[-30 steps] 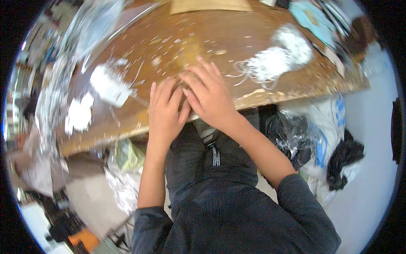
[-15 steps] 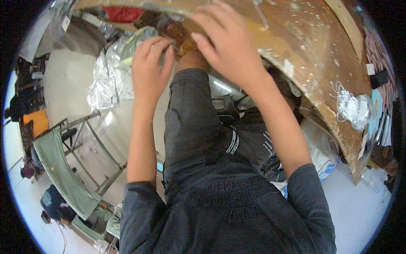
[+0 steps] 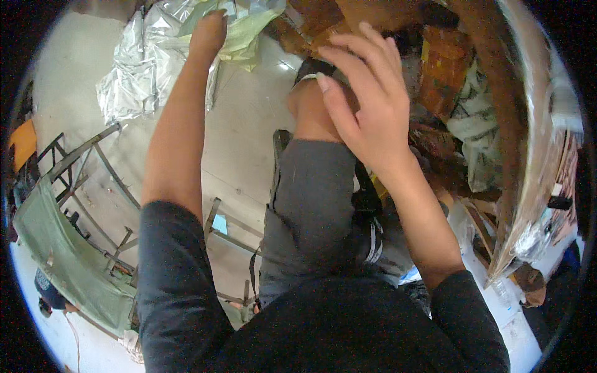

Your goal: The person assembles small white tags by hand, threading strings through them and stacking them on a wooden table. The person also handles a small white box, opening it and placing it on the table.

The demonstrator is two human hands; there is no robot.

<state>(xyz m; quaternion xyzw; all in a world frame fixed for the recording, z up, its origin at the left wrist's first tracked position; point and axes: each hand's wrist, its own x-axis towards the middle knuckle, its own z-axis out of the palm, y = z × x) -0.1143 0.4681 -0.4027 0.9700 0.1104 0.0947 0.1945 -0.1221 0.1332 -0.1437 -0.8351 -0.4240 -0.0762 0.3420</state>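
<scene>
My left hand (image 3: 210,36) reaches to the far left over a pale green plastic bag (image 3: 245,31). Its fingers are curled in at the bag's top; what they hold, if anything, is hidden. Silvery foil-like sheeting (image 3: 140,65) lies on the floor beside and under the bag. In the middle, above my bare knee, my right hand (image 3: 373,99) hangs in the air, fingers loosely spread and nothing in them.
A folding frame chair with green cloth (image 3: 74,255) stands at the left. The wooden table's edge (image 3: 528,143) rises along my right, with crumpled greyish cloth (image 3: 476,130) beneath it. Another person (image 3: 50,292) is at the far lower left.
My view has turned toward the floor at the left and away from the tabletop. My left hand has stretched out from near my knee to the green bag. The right hand remains raised near my knee.
</scene>
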